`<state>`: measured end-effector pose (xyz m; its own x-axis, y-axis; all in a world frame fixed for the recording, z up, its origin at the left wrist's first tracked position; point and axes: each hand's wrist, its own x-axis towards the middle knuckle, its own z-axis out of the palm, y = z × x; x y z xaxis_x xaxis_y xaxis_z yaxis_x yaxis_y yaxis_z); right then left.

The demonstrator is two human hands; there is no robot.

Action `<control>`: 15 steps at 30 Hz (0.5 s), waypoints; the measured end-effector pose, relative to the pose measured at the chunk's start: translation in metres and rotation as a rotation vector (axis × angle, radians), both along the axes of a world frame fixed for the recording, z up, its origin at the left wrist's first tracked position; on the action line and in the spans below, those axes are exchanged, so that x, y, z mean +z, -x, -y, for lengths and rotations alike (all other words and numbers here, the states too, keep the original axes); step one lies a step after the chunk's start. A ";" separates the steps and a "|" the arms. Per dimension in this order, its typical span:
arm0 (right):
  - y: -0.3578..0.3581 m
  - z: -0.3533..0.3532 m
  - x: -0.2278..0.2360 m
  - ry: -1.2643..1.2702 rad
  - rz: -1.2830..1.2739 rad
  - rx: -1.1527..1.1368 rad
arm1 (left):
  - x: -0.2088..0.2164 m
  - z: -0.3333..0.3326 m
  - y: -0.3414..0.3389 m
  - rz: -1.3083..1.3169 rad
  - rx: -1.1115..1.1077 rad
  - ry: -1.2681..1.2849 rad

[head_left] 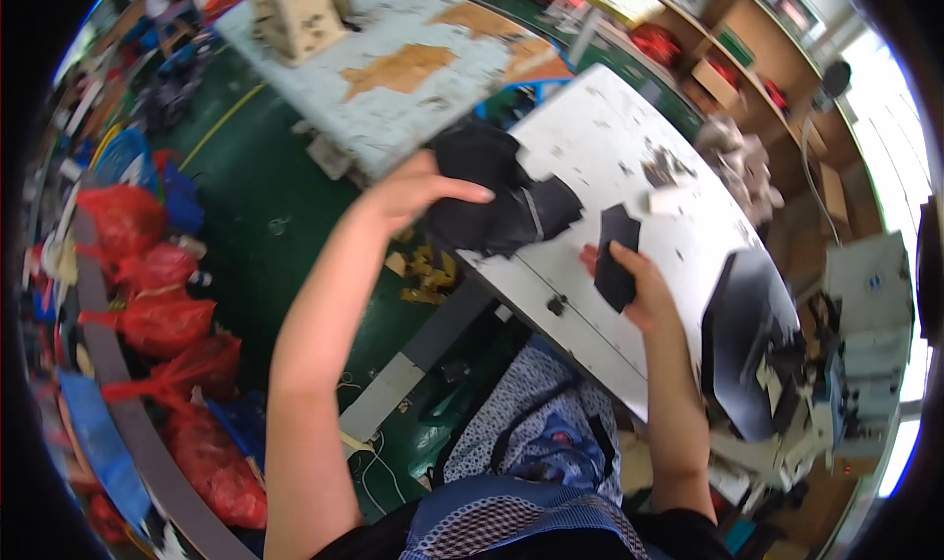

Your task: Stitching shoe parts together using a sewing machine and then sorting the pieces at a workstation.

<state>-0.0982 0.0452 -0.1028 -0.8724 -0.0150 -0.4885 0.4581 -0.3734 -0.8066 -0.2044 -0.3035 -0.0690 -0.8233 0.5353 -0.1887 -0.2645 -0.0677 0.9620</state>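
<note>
My left hand (425,187) grips a bundle of black fabric (477,218) at the table's left edge. Its thumb lies across the cloth, and the other fingers are mostly hidden. Part of the bundle rests on the white tabletop (580,127), with a thin pale strip crossing one folded piece. Over the table's near part, my right hand (644,287) holds a flat, dark, angular fabric piece (618,260) between thumb and fingers. A small hole or mark shows near the lower end of that piece.
A sewing machine (806,363) stands at the right, beside a dark glossy panel (747,344). Beyond the white table is a pale blue worktable (393,29) with worn brown patches. Red plastic bags (157,314) line the left. Dark scraps (667,167) and a white block (673,200) lie on the tabletop.
</note>
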 end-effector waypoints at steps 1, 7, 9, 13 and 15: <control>0.005 0.021 -0.006 0.026 0.004 -0.023 | -0.013 -0.002 0.003 -0.023 -0.022 0.063; 0.040 0.014 -0.030 -0.012 -0.195 0.185 | -0.054 -0.084 -0.017 -0.021 -0.075 -0.018; 0.033 0.013 -0.031 -0.034 -0.200 0.113 | -0.065 -0.090 -0.053 -0.027 0.046 -0.298; 0.002 0.049 -0.006 -0.106 -0.254 0.199 | -0.053 -0.066 -0.133 0.114 0.243 -0.668; -0.013 0.064 -0.003 -0.137 -0.325 0.204 | -0.053 -0.052 -0.168 0.230 0.375 -0.856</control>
